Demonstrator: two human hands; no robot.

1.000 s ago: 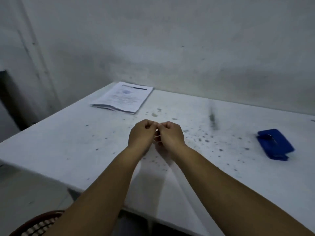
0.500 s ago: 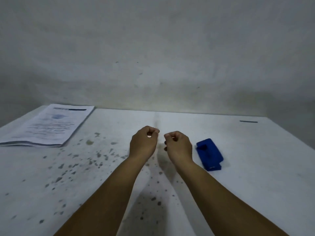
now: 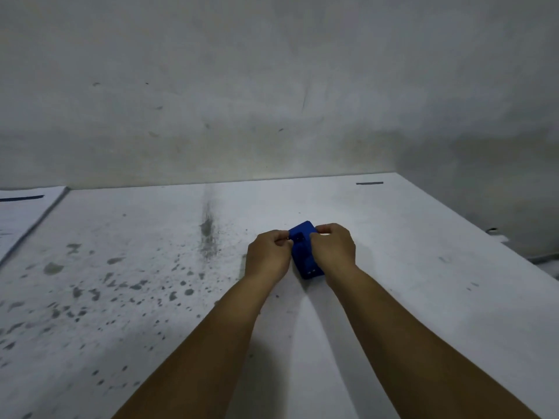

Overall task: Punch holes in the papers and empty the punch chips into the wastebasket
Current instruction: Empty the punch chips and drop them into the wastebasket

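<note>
Your left hand (image 3: 267, 255) and right hand (image 3: 332, 249) both pinch the blue punch (image 3: 304, 255) sitting on the counter (image 3: 408, 297). The papers (image 3: 18, 219) lie far left. Tip it, and chips may spill out.

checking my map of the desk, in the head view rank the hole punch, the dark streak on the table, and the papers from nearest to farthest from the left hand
1. hole punch: touching the left hand, on its right side.
2. dark streak: on the table, left of the hand and a little farther back.
3. papers: far left edge of the view.
</note>
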